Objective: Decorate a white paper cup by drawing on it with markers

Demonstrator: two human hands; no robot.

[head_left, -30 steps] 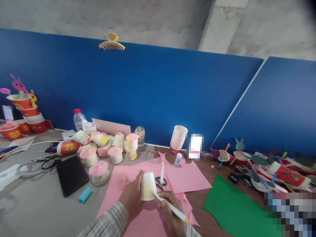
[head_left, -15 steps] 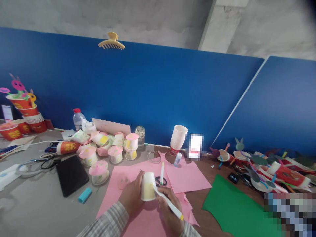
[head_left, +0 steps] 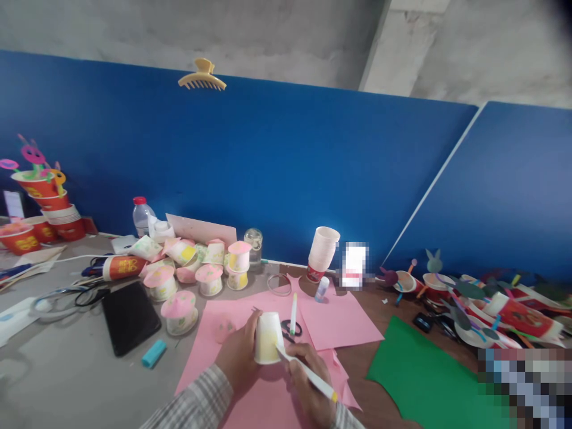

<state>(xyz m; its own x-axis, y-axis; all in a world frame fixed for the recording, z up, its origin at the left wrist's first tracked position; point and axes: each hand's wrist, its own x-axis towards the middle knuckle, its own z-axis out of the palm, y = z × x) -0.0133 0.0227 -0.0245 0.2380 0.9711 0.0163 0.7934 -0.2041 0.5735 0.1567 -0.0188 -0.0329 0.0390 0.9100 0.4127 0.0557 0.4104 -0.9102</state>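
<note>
A white paper cup [head_left: 269, 336], bottom end up with a yellow patch on its side, is held by my left hand [head_left: 241, 353], whose fingers wrap its left side. My right hand [head_left: 309, 376] grips a white marker [head_left: 313, 376] with a yellow end; its tip touches the cup's yellow patch. Pink paper [head_left: 214, 328] lies beneath both hands. Behind the cup are black-handled scissors [head_left: 292, 329] and a white marker with a green end [head_left: 294, 313]. A small glue bottle [head_left: 322, 290] stands on another pink sheet [head_left: 342, 322].
Cups with pink paper tops [head_left: 180, 310] cluster at left, near a black tablet [head_left: 130, 317] and a blue marker cap or highlighter [head_left: 154, 354]. A cup stack [head_left: 323, 250] stands behind. Green paper [head_left: 429, 375] and decorated cups [head_left: 473, 328] are at right.
The marker's tip has shifted slightly down and left on the cup, and its yellow end has moved a little right with my right hand. My left hand looks unchanged.
</note>
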